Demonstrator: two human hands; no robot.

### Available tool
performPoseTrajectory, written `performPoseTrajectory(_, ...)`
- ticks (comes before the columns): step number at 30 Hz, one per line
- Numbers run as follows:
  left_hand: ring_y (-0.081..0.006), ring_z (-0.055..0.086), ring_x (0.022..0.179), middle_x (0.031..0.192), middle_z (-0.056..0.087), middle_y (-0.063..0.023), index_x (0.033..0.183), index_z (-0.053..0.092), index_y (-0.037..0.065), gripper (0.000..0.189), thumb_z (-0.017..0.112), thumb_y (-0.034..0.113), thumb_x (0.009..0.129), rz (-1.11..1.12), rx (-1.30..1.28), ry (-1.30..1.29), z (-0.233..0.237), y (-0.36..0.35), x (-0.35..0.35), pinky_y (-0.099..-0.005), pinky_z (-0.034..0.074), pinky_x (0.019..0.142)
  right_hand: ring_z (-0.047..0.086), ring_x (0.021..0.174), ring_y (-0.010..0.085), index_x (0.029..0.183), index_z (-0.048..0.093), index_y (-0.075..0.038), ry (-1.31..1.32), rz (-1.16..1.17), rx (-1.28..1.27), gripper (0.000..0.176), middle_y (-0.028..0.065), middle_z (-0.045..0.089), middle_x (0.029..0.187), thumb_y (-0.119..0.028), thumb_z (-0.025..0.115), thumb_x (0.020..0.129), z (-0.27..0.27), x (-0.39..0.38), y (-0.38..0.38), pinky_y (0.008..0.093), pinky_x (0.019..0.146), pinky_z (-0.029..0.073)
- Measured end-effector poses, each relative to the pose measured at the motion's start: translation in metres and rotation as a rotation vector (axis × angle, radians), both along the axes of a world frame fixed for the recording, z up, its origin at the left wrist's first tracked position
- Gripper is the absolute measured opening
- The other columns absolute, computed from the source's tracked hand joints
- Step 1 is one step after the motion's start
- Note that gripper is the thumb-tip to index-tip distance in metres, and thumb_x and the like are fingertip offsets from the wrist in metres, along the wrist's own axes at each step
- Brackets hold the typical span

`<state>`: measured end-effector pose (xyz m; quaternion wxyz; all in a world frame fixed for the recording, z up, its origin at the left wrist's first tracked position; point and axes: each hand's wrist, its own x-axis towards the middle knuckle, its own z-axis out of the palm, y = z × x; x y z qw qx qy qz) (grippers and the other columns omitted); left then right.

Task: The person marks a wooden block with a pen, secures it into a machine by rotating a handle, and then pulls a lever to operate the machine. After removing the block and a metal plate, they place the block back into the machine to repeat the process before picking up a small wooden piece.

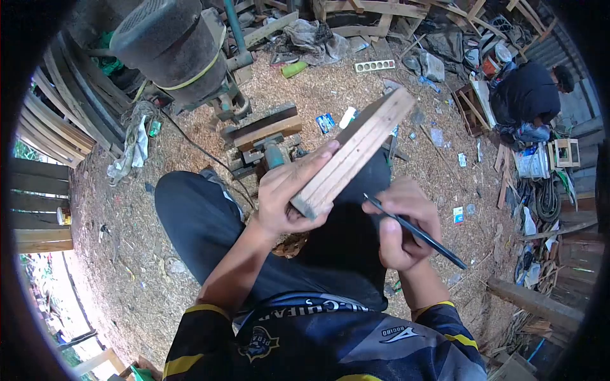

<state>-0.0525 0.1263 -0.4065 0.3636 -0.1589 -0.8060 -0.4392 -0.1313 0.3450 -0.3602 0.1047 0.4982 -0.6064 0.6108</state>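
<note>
My left hand (pixel 277 198) is wrapped round the near part of a wooden board (pixel 359 151), which slants up and away to the right. A thin line runs along the board's pale edge, and its near end looks greyish. In my right hand (pixel 410 222), to the right of the board's near end, is a slim black pencil (pixel 422 236). Its pointed tip faces up and left toward the board, apart from it. Both hands are above my lap, over my dark trousers (pixel 197 209).
A large drill-like machine (pixel 168 54) stands at upper left, near a vise (pixel 273 152) with wood pieces. Curved wooden strips (pixel 60 127) lean at left. Wood shavings cover the floor (pixel 140 286). Another person (pixel 527 98) crouches at upper right. A power strip (pixel 375 66) lies at the back.
</note>
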Motion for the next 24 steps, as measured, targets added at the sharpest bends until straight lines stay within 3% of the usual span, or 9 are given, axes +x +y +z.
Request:
performPoseTrajectory(4,-0.0423,0.072,0.124,0.134,0.069,-0.0312,0.141,0.062,-0.009,0.072,0.083,0.014,0.076,-0.166,0.034,0.144,0.012,0.001,-0.007,-0.0448,0.06,0.1,0.064,0.073,0.0222,0.113,0.057,-0.007,0.031,0.047,0.069,0.014,0.0118,0.073,0.087,-0.013,0.061,0.102,0.031,0.017,0.01,0.0408,0.072,0.048)
performPoseTrajectory(9,-0.0387,0.072,0.125,0.137,0.072,-0.0209,0.139,0.067,-0.001,0.075,0.089,0.033,0.075,-0.28,-0.005,0.038,-0.004,0.002,-0.007,-0.0442,0.061,0.099,0.07,0.077,0.0271,0.111,0.06,-0.002,-0.064,-0.015,0.163,0.02,0.0143,0.074,0.089,-0.004,0.072,0.096,0.028,0.045,0.004,0.0394,0.073,0.055)
performPoseTrajectory(12,-0.0434,0.073,0.12,0.132,0.072,-0.0274,0.134,0.067,-0.003,0.069,0.09,0.03,0.078,-0.299,-0.05,0.063,0.0,-0.001,-0.005,-0.0484,0.06,0.101,0.072,0.078,0.0294,0.108,0.064,-0.001,-0.141,-0.116,0.185,0.019,0.0145,0.074,0.091,0.001,0.074,0.093,0.025,0.067,-0.006,0.0385,0.074,0.057)
performPoseTrajectory(17,-0.0375,0.074,0.122,0.13,0.075,-0.0213,0.13,0.067,0.0,0.071,0.092,0.035,0.074,-0.19,-0.009,0.014,0.004,-0.001,0.005,-0.0454,0.061,0.099,0.073,0.083,0.0291,0.11,0.064,0.0,-0.205,-0.242,0.229,0.019,0.0147,0.074,0.095,0.001,0.073,0.094,0.018,0.088,-0.015,0.038,0.077,0.058)
performPoseTrajectory(24,-0.038,0.074,0.12,0.128,0.075,-0.0199,0.124,0.07,0.0,0.063,0.09,0.032,0.073,-0.247,-0.084,0.035,0.009,-0.002,0.011,-0.0475,0.059,0.104,0.071,0.079,0.0294,0.105,0.066,0.0,-0.115,-0.321,0.258,0.016,0.0142,0.072,0.092,0.002,0.075,0.092,0.021,0.098,-0.027,0.0378,0.074,0.056)
